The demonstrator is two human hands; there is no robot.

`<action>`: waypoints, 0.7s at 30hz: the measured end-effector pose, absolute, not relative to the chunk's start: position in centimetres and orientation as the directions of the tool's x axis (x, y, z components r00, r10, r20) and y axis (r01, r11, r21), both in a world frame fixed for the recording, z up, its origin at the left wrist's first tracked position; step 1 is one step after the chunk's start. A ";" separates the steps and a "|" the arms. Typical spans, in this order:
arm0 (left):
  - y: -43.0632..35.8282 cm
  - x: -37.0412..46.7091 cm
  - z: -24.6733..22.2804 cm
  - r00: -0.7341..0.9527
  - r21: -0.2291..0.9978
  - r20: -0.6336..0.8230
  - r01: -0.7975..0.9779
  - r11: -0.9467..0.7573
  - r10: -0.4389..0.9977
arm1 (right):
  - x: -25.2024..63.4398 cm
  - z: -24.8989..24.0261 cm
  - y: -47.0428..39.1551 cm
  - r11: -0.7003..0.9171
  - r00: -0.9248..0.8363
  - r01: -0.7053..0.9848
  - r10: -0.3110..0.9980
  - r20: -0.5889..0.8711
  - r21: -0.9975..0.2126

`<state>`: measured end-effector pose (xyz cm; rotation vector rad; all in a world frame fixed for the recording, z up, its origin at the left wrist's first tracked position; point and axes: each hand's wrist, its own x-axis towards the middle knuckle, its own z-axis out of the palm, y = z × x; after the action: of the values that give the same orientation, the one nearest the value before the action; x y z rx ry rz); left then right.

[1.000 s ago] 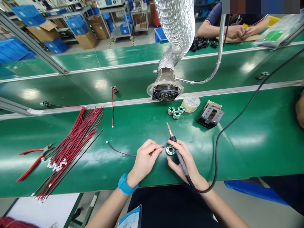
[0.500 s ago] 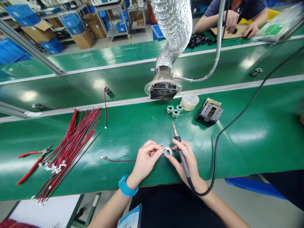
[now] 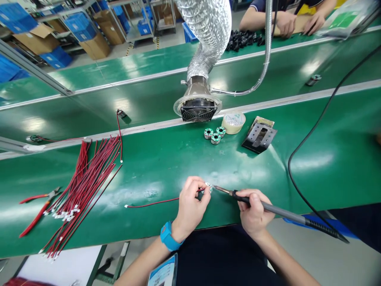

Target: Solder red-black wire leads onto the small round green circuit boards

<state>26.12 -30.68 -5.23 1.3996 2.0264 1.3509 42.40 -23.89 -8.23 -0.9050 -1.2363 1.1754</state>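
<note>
My left hand (image 3: 193,203) pinches the end of a red wire (image 3: 157,203) at a small ring-shaped circuit board (image 3: 210,188). The fingers hide part of the board. From there the wire runs left across the green bench to a white connector. A soldering iron (image 3: 285,213) is in my right hand (image 3: 255,212), whose fingers and thumb close round its grip. Its metal tip points left and lies at the board's right edge; I cannot tell whether they touch.
Left lie a bundle of red wires (image 3: 92,171) and red-handled cutters (image 3: 41,206). Ahead are several green-topped motor parts (image 3: 216,138), a tape roll (image 3: 233,123) and a metal stand (image 3: 259,135). A fume extractor (image 3: 198,105) hangs above. A co-worker's hands (image 3: 287,24) are across the bench.
My right hand has let go of the board, moved right and turned the soldering iron from upright to pointing left. The iron's tip has come to the board; my left hand keeps its pinch.
</note>
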 end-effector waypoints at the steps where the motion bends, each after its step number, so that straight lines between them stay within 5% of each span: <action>1: -30.7 26.1 -5.2 -0.460 0.833 0.236 0.549 0.065 0.856 | 42.5 -8.3 -23.9 0.209 -0.073 -0.147 0.973 0.221 -0.967; 12: -30.7 26.2 -5.3 -0.441 0.795 0.270 0.603 0.060 0.856 | 42.9 -8.0 -23.6 0.493 -0.173 0.029 0.859 0.482 -0.869; 21: -30.6 26.2 -5.3 -0.449 0.786 0.268 0.614 0.076 0.853 | 43.0 -8.0 -23.9 0.226 -0.120 -0.006 0.967 0.225 -0.974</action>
<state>26.16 -30.55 -5.32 1.4745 2.0938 1.3098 43.01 -23.91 -7.99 -0.9852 -1.4013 1.1197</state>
